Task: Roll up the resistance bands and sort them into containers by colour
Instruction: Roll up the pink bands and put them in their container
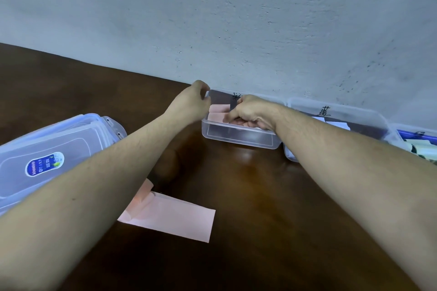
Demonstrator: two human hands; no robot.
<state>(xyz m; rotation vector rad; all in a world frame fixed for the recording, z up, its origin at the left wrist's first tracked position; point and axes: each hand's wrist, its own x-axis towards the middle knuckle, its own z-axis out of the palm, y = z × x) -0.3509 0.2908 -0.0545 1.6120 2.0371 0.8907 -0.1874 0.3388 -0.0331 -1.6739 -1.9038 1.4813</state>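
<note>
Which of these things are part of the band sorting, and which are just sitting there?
In the job:
- pink box, left hand gripping its corner
- pink rolls inside, right hand reaching in
- flat pink band on the table, not yet rolled
- blue box
- third box

Just sitting there:
- stacked lids
- table
- wall

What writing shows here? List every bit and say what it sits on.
"蓝": handwritten on the second clear container by the wall.
Handwritten mark on the clear container holding pink bands: half hidden by the right hand, unreadable.
Blue oval sticker on the stacked lids: print too small to read.
</note>
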